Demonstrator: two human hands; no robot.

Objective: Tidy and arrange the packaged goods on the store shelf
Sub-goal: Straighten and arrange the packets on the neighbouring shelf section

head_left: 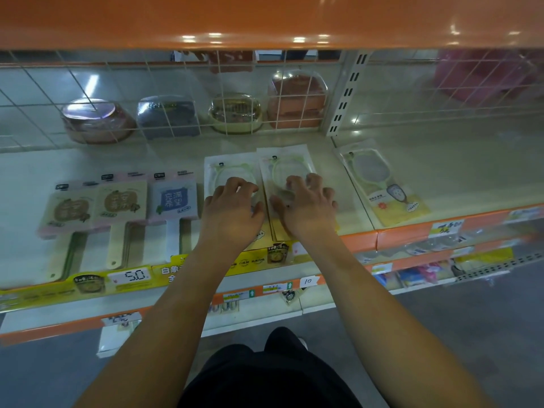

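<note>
Two flat clear packets with pale green paddle-shaped items lie side by side on the cream shelf (318, 142). My left hand (232, 207) rests on the left packet (226, 169), fingers bent and spread on its film. My right hand (306, 201) presses on the right packet (282, 163), fingertips curled down onto it. A third packet of the same kind (379, 184) lies apart to the right, slightly angled. Left of my hands, three carded boards with handles (117, 201) lie in a row.
Behind a white wire grid (176, 119) stand several lidded containers (235, 116). An orange shelf (265, 19) hangs overhead. The shelf's front edge carries yellow price strips (132, 279). Lower shelves with goods (426, 275) show below right.
</note>
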